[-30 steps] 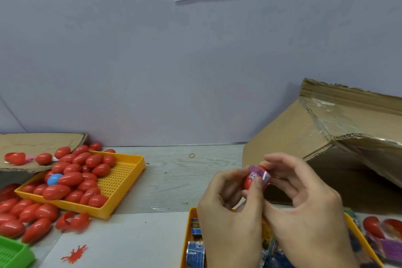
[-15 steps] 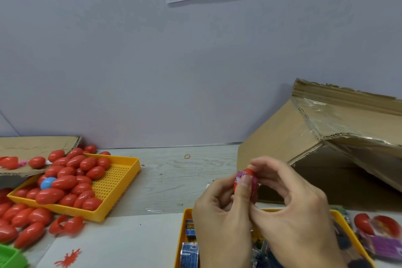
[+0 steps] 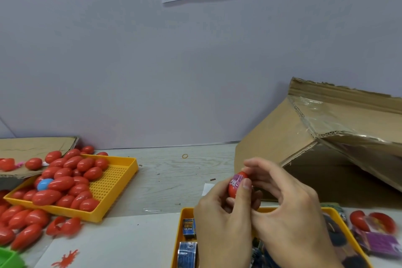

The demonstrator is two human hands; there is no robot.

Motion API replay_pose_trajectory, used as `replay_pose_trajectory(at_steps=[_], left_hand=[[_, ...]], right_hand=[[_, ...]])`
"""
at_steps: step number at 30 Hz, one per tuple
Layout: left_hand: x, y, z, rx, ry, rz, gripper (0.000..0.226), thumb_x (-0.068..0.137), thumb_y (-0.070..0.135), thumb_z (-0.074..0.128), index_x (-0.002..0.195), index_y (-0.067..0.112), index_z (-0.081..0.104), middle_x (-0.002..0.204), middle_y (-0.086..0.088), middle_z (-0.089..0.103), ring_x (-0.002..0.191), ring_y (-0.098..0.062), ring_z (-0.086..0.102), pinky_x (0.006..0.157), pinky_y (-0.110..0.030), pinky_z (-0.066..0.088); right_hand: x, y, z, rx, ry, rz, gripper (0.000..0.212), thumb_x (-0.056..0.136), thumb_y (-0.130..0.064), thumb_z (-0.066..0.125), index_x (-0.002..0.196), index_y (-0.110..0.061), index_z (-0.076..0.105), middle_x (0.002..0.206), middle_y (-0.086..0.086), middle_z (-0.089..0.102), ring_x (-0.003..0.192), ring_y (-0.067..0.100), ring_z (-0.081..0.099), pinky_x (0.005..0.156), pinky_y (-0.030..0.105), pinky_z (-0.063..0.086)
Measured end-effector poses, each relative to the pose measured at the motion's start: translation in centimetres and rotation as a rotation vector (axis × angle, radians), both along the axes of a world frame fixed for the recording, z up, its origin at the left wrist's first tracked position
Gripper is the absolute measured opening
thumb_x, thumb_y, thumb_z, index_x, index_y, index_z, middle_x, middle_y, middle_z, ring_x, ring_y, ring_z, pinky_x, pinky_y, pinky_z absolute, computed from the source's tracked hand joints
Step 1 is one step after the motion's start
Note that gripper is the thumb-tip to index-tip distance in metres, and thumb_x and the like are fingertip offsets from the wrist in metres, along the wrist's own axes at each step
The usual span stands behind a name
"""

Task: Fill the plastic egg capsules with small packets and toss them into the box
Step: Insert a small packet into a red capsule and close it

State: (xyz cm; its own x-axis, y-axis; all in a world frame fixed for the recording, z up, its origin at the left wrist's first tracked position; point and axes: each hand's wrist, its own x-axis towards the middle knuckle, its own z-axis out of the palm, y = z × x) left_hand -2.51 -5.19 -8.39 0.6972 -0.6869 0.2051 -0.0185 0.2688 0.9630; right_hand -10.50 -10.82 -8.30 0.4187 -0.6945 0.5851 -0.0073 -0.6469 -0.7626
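1. Both hands meet over the near yellow plastic tray (image 3: 332,211) of small packets (image 3: 188,226).
2. The left hand (image 3: 224,220) pinches a red plastic egg capsule (image 3: 236,187), thumb pressed on its side.
3. A purple packet (image 3: 236,180) sticks out of the capsule's top.
4. The right hand (image 3: 289,209) curls its fingers round the capsule from the right.
5. The brown cardboard box (image 3: 282,135) lies open just behind the hands.

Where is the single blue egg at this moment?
In the head view, the blue egg lies at far left in the yellow tray, among red eggs.
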Motion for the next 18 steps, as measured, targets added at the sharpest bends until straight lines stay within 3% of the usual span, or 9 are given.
replay_pose_trajectory(at_steps=[5, 11, 18], left_hand=[[-0.06, 0.08, -0.02, 0.006, -0.011, 0.043, 0.031, 0.063, 0.046, 0.072, 0.086, 0.026, 0.08, 0.079, -0.006, 0.077, 0.078, -0.021, 0.076, 0.065, -0.026, 0.061], [-0.23, 0.22, 0.39, 0.001, 0.051, 0.041, 0.043, 0.061, 0.042, 0.074, 0.097, 0.018, 0.075, 0.082, -0.004, 0.078, 0.079, -0.019, 0.076, 0.077, -0.048, 0.061], [-0.38, 0.28, 0.73, -0.011, 0.01, 0.09, 0.02, 0.071, 0.027, 0.072, 0.089, 0.022, 0.08, 0.079, -0.003, 0.078, 0.079, -0.018, 0.076, 0.073, -0.032, 0.062]], right_hand=[[0.1, 0.02, 0.0, 0.025, -0.011, 0.01, 0.067, 0.054, -0.017, 0.095, 0.101, -0.05, 0.06, 0.104, -0.028, 0.064, 0.093, -0.004, 0.067, 0.072, 0.009, 0.053], [-0.05, -0.2, -0.06, 0.038, -0.063, 0.01, 0.067, 0.058, -0.001, 0.091, 0.099, -0.046, 0.063, 0.102, -0.025, 0.068, 0.092, -0.003, 0.069, 0.074, 0.01, 0.054], [0.13, -0.29, -0.4, 0.018, -0.087, -0.032, 0.07, 0.057, 0.001, 0.09, 0.097, -0.05, 0.063, 0.102, -0.023, 0.069, 0.091, 0.0, 0.07, 0.076, 0.014, 0.056]])
